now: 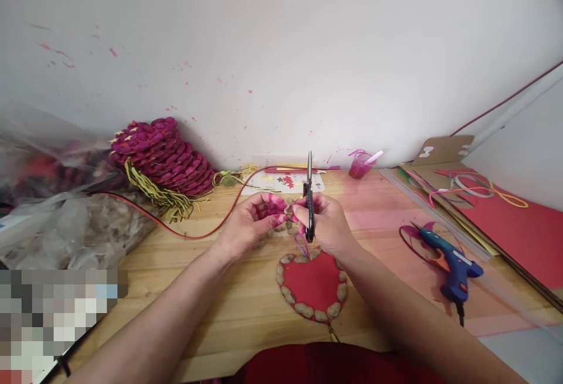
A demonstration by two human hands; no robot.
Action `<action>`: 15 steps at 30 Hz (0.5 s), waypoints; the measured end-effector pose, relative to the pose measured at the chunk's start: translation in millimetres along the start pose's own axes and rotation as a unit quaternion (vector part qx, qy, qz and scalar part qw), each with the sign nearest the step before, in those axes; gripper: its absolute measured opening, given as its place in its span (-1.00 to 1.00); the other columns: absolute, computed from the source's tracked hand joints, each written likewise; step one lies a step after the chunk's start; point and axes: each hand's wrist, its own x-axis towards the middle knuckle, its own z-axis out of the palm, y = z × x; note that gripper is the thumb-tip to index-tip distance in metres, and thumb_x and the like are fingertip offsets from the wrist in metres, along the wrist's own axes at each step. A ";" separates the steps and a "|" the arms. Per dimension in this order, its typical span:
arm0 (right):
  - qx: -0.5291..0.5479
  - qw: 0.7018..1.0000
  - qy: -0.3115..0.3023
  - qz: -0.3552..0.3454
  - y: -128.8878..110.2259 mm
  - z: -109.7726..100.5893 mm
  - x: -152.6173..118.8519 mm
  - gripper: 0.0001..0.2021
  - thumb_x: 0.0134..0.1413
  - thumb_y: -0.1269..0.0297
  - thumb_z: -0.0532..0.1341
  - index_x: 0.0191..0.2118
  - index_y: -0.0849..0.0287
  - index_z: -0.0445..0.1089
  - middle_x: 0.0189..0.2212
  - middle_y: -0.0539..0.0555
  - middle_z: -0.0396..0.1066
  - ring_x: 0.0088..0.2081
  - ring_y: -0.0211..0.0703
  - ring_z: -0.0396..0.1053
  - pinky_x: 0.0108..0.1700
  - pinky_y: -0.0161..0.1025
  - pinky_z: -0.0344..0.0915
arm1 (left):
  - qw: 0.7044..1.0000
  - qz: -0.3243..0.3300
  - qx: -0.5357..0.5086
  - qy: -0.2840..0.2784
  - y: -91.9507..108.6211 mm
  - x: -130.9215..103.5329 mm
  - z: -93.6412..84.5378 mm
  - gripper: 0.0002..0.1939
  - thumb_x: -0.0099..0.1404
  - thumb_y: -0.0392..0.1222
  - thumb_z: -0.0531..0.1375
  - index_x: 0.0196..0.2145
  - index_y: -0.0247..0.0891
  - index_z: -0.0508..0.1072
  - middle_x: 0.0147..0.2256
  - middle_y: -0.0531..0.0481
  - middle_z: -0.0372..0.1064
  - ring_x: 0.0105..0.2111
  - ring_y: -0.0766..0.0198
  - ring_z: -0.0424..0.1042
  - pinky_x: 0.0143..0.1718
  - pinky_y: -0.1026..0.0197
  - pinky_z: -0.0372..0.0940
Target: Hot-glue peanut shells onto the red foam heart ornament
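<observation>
My left hand (257,220), its fingertips stained pink, is closed in a pinch on a peanut (289,210). My right hand (323,220) grips black-handled scissors (309,196) with the blades pointing up, and its thumb and fingertips meet at the same peanut. Just below the hands lies a red heart (314,283) on the table, edged with peanuts in their shells. A purple loop of cord (301,245) rises from the notch of the heart, and a small yellowish tassel (333,333) shows at its point.
A blue glue gun (455,267) lies at right, its cord towards me. Behind stands a cup of pink liquid (361,165). Red sheets and cardboard (519,220) fill the far right. Stacked magenta pieces (169,155) and plastic bags (105,226) are at left. A red cable (193,236) crosses the table (211,313).
</observation>
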 end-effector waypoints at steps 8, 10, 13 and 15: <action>0.026 0.999 -0.026 0.040 2.8 -0.5 -3.8 -0.80 -0.12 0.25 0.40 -0.43 0.12 0.36 -0.70 -0.14 0.37 -0.76 -0.29 0.31 -0.75 -0.38 0.17 | 0.948 0.176 0.260 0.062 -14.5 -4.5 5.6 -0.85 0.20 -0.27 0.33 -0.23 -0.26 0.54 -0.26 -0.03 0.56 -0.31 0.32 0.54 -0.20 0.30 0.44; 0.026 0.998 -0.029 0.042 3.9 -0.7 -4.0 -0.79 -0.10 0.22 0.39 -0.43 0.11 0.35 -0.72 -0.15 0.35 -0.76 -0.28 0.29 -0.76 -0.38 0.16 | 0.931 0.201 0.297 0.071 -15.4 -7.7 6.8 -0.87 0.23 -0.26 0.31 -0.22 -0.25 0.55 -0.26 -0.03 0.58 -0.32 0.33 0.55 -0.21 0.31 0.44; 0.019 0.999 -0.032 0.039 4.4 -0.5 -4.3 -0.76 -0.08 0.17 0.39 -0.42 0.09 0.32 -0.72 -0.16 0.32 -0.75 -0.26 0.30 -0.76 -0.36 0.17 | 0.926 0.218 0.299 0.076 -16.0 -10.8 8.6 -0.88 0.25 -0.26 0.31 -0.22 -0.24 0.55 -0.26 -0.02 0.58 -0.33 0.36 0.55 -0.23 0.35 0.44; 0.009 0.999 -0.039 0.033 3.5 -0.9 -4.8 -0.75 -0.04 0.12 0.37 -0.42 0.08 0.31 -0.70 -0.17 0.31 -0.74 -0.27 0.30 -0.74 -0.36 0.17 | 0.934 0.214 0.275 0.076 -15.2 -10.7 8.9 -0.88 0.24 -0.26 0.31 -0.22 -0.24 0.55 -0.26 -0.01 0.58 -0.32 0.37 0.55 -0.21 0.37 0.43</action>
